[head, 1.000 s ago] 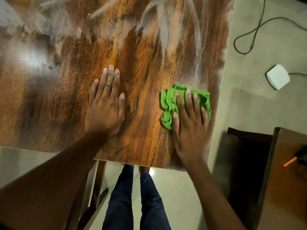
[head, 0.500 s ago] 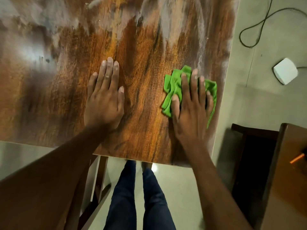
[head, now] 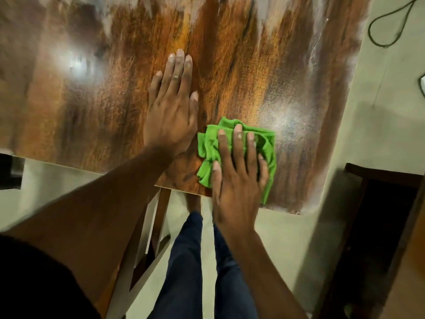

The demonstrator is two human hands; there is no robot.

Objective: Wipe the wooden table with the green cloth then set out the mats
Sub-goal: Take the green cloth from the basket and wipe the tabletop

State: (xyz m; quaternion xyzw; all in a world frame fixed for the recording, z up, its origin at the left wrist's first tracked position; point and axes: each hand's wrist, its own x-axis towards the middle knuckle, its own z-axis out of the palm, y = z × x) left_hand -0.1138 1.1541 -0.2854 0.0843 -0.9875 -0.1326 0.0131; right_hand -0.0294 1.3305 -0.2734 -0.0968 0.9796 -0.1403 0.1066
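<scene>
Green cloth (head: 239,155) bunched under right hand (head: 239,180), fingers spread flat pressing it on wooden table (head: 253,77) near edge. Left hand (head: 171,111) flat just beside. Dusty surface lies ahead, rightward.

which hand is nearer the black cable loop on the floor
The right hand. It presses the green cloth near the table's right side, so the black cable lies up and to its right. The left hand rests flat on the wooden table, further left.
</scene>
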